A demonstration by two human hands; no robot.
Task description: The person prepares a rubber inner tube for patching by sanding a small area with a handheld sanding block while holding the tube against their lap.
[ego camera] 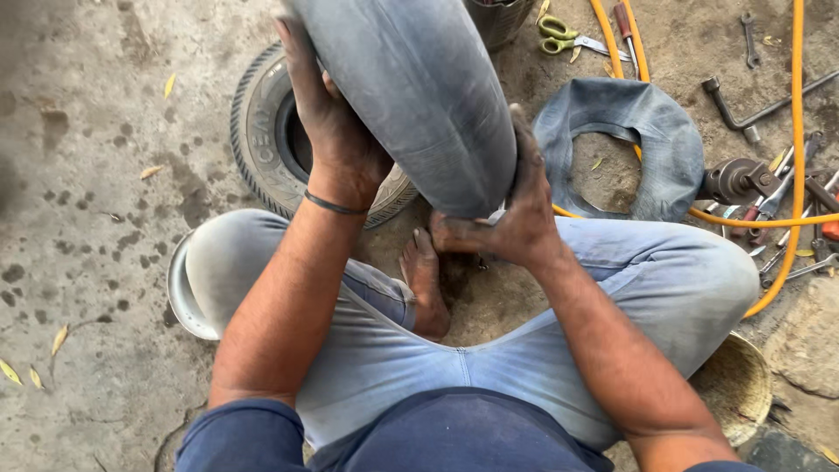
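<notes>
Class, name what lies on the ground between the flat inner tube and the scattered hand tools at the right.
In the head view, an orange hose runs between the flat inner tube and the hand tools.

Both hands [419,175] grip inflated inner tube [419,87].

You have no packages, labels, signs or screens anywhere around your hands here; nothing of that kind shows on the ground beside them either.
</notes>
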